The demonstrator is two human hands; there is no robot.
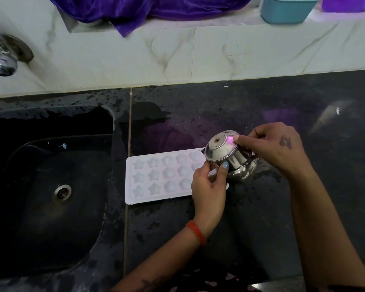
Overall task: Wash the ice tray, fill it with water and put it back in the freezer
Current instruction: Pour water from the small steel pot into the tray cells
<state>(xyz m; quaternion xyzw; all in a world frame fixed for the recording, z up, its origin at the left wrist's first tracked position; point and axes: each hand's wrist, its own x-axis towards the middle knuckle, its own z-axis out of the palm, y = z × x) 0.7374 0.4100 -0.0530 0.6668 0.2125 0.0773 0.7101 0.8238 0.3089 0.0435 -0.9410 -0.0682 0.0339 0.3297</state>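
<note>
A home kitchen — black sink (51, 186), tap (2, 62), dark stone counter (261, 218).

Your dark stone counter (261, 218) is wet; the white ice tray (156, 178) lies flat on it, just right of the sink (51, 186).

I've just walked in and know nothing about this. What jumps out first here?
Two hands, left hand and right hand, hold a shiny steel pot tipped on its side over the right end of a white plastic ice tray with star-shaped moulds, which lies flat on the wet black stone counter. Left of it sits a dark sink, and purple cloth is draped on the ledge behind.
</note>
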